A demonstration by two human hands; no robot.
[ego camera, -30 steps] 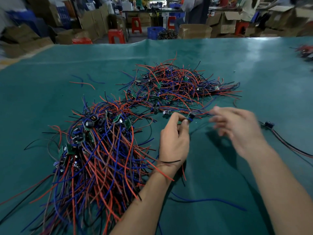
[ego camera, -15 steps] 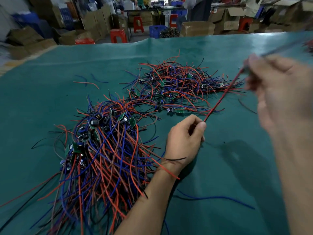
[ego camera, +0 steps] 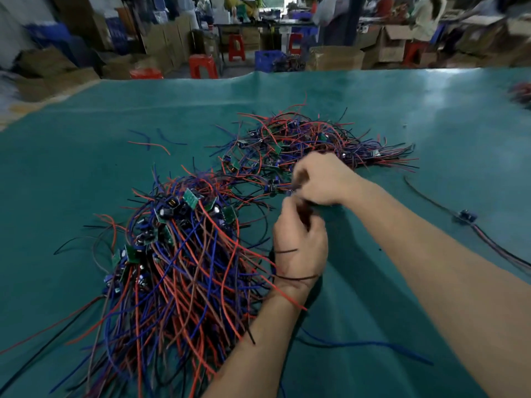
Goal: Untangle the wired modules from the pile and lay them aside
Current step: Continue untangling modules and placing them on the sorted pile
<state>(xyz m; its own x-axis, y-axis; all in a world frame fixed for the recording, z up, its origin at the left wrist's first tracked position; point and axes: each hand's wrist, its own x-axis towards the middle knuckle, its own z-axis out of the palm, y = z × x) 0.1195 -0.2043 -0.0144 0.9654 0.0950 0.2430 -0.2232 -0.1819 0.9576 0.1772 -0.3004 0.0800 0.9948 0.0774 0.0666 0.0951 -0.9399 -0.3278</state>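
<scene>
A tangled pile of wired modules (ego camera: 301, 145) with red, blue and black leads lies at the middle of the green table (ego camera: 86, 156). A second, combed-out bunch of modules (ego camera: 178, 254) spreads toward me at the left. My left hand (ego camera: 298, 242) sits between the two heaps, fingers curled around wires at the pile's near edge. My right hand (ego camera: 321, 179) is just above it, fingers bent and pinching wires of a small module at the pile's edge; the exact grip is blurred. Loose leads drape over my left wrist.
One separated module (ego camera: 465, 216) with its dark leads lies on the table at the right. A loose blue wire (ego camera: 373, 344) lies under my right forearm. Another wire bundle (ego camera: 521, 93) sits at the far right edge. Cardboard boxes and red stools (ego camera: 202, 64) stand beyond the table.
My right hand, raised high at the right with a red lead half a second ago, has come back down to the pile beside my left hand. A module now lies at the right.
</scene>
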